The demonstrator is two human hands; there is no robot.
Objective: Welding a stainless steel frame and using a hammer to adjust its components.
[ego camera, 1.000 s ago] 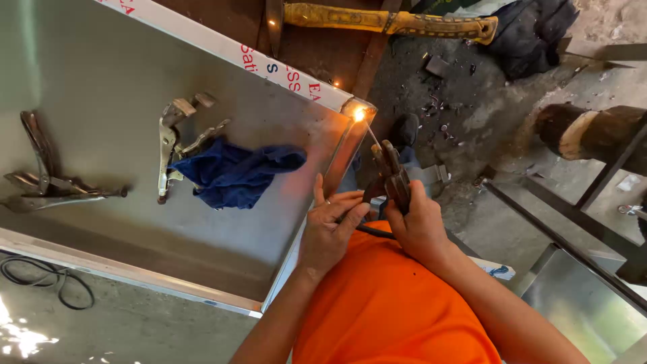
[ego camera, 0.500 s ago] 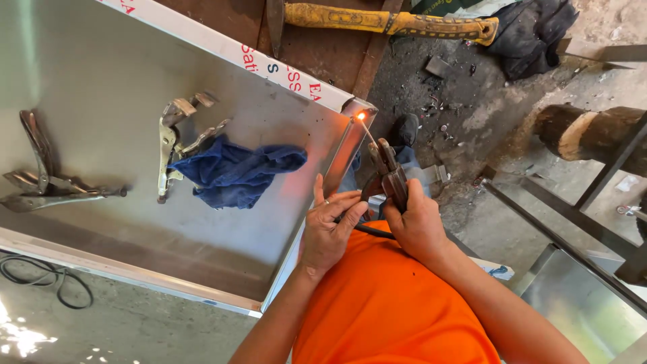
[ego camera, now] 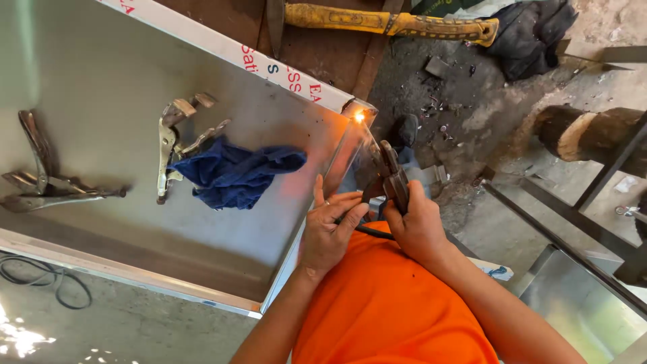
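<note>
At sheet corner [ego camera: 360, 111], hands [ego camera: 367, 226] seemingly around electrode holder [ego camera: 392, 175].

Your hands, left [ego camera: 328, 232] and right [ego camera: 419, 226], sit side by side at the corner of the flat stainless steel sheet [ego camera: 101, 87]. On it: crumpled blue cloth [ego camera: 232, 172], silver locking pliers [ego camera: 174, 141] touching its left edge, another clamp pair [ego camera: 40, 178] far left. Yellow-handled hammer [ego camera: 391, 21] lies beyond the sheet.

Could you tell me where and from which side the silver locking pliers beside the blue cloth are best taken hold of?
Take the silver locking pliers by their long paired handles, coming from above on the left; the crumpled blue cloth covers their right side, and they lie flat on the steel sheet.
</note>
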